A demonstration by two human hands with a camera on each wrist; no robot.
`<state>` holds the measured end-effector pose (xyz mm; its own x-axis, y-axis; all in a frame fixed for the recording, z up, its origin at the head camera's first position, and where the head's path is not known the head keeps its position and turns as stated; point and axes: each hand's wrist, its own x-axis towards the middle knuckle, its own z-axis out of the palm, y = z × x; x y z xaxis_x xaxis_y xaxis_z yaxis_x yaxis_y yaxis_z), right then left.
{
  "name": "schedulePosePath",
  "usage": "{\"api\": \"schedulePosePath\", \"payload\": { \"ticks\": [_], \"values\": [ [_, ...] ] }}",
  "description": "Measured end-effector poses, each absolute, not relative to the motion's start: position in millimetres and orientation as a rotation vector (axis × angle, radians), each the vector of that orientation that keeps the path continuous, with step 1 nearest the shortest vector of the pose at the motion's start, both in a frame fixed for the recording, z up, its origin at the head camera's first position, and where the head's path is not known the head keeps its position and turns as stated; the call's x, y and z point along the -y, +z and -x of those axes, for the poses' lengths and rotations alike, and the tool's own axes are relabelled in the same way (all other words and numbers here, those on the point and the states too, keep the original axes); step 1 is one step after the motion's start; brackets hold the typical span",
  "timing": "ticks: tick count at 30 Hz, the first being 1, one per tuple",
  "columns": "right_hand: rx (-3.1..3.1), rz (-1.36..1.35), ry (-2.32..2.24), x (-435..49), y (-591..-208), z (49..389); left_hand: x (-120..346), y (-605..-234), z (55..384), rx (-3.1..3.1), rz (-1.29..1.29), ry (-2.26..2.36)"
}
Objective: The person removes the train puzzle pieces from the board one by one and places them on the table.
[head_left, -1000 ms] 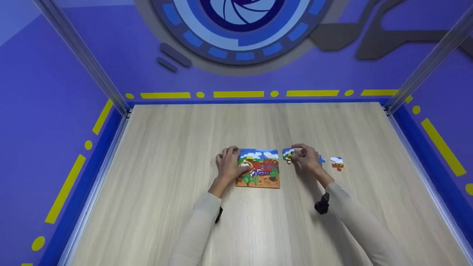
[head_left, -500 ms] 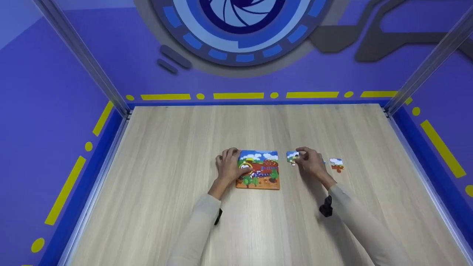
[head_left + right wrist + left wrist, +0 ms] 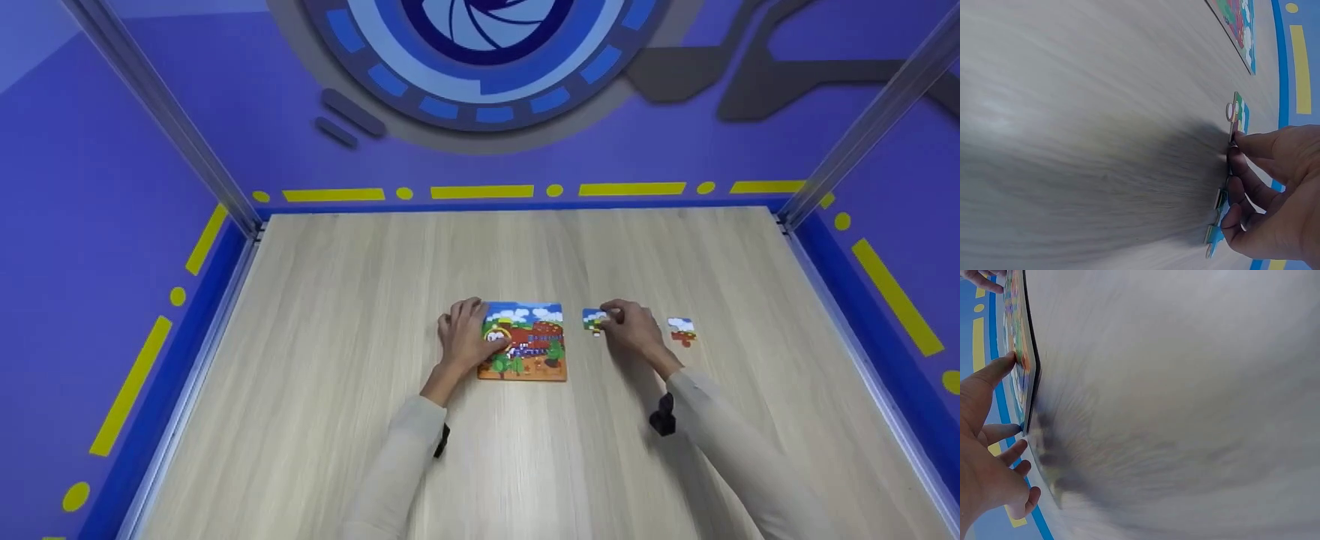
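Observation:
A square jigsaw puzzle (image 3: 536, 349) with a cartoon train picture lies flat on the table. My left hand (image 3: 463, 337) rests at its left side: the thumb presses on the picture, and in the left wrist view a finger touches the board's edge. To the right of the board, my right hand (image 3: 632, 328) pinches a puzzle piece (image 3: 592, 319) between thumb and finger. The right wrist view has this piece low over or on the table; which of the two I cannot tell. A blue piece (image 3: 1214, 235) lies under the right hand's other fingers, mostly hidden in the head view.
Another loose puzzle piece (image 3: 681, 330), white and red-brown, lies right of my right hand. The wooden table (image 3: 360, 285) is bounded by blue walls (image 3: 480, 169) at the back and sides, with metal posts (image 3: 176, 127) at the corners.
My right hand has moved slightly right with the pinched piece, away from the board, and now covers the blue piece. The left hand stays in place on the puzzle.

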<state>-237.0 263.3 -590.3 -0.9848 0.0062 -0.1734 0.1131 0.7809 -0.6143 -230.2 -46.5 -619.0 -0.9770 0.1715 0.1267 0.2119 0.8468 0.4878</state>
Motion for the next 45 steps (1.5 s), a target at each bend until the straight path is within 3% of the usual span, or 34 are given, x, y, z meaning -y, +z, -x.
{"api": "schedulePosePath", "payload": {
  "ticks": [6, 14, 27, 45],
  "values": [
    [-2.802, -0.105, -1.047, -263, -589, 235, 42, -616, 226, 2.867, 0.336, -0.851],
    [-2.787, 0.158, -1.226, -245, -587, 230, 15, -608, 201, 2.828, 0.377, -0.942],
    [-2.759, 0.463, -1.127, -207, -598, 225, -7, -620, 189, 2.864, 0.325, -0.547],
    [-2.686, 0.229, -1.045, -197, -588, 230, -9, -618, 188, 2.913, 0.342, -0.439]
  ]
}}
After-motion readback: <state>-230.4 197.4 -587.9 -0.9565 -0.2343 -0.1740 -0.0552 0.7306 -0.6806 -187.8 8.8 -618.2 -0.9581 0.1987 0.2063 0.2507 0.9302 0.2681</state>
